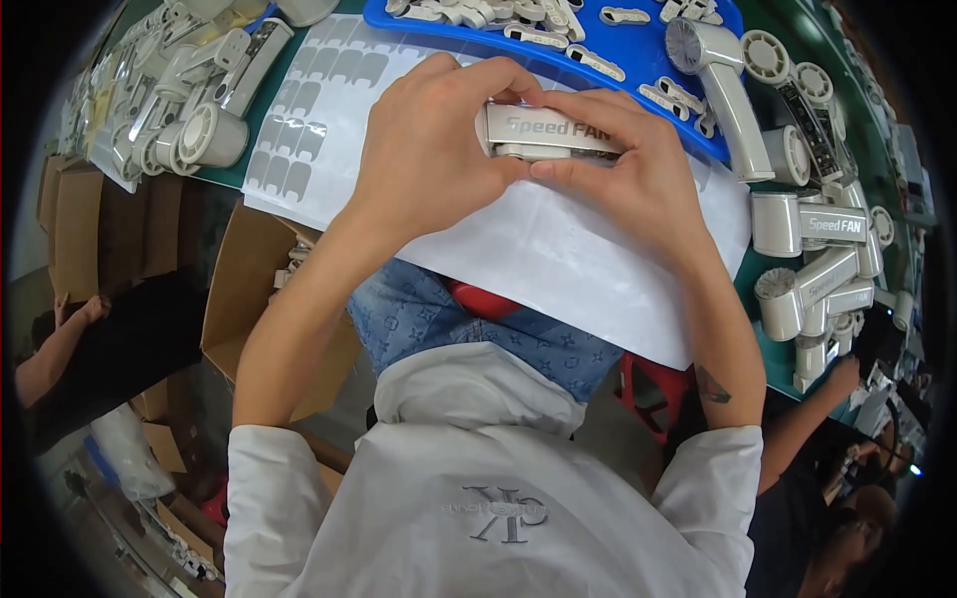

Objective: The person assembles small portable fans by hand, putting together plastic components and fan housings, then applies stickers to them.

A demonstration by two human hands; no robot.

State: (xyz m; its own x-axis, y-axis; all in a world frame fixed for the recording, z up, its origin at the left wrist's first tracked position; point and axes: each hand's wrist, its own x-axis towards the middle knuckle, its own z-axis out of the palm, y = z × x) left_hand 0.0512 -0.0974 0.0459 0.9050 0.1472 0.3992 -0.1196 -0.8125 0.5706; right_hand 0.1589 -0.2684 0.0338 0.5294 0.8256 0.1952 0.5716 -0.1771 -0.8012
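While the left hand grips one end of a pale handheld-fan body, the right hand clasps the other, the fingers and thumbs of both curled around it. That body lies crosswise between them, above a white sheet that overhangs the front edge of the bench. Grey stickers line the sheet's left part. Toward the bench's far edge, a blue tray carries small pale parts. Assembled fans crowd the right edge; more fan units pile up at the left.
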